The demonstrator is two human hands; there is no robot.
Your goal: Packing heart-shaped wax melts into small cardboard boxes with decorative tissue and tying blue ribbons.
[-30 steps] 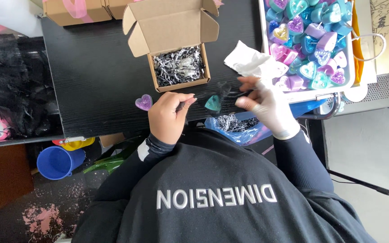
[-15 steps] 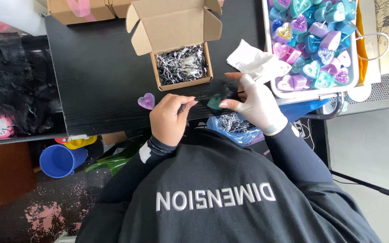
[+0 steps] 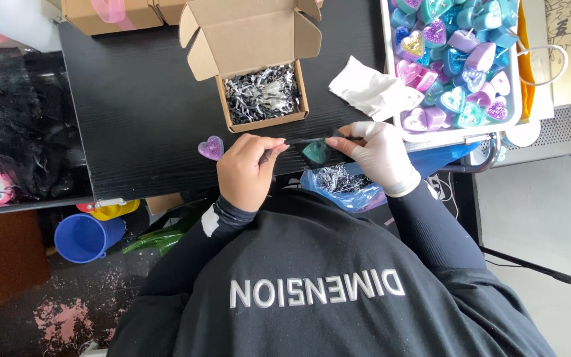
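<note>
Teal heart candle point(image 3: 314, 153) sits inside a dark see-through pouch point(image 3: 308, 144), held just above the near edge of the black worktop point(image 3: 140, 112). Left hand point(image 3: 249, 173) has its grip pinching one end of the pouch; right hand point(image 3: 378, 153) (in a pale glove) pinches the other end. A purple heart point(image 3: 211, 147) lies just beside the left hand. An open cardboard box point(image 3: 259, 63) of shredded filler stands behind, near a tray point(image 3: 458, 129) of heart candles.
</note>
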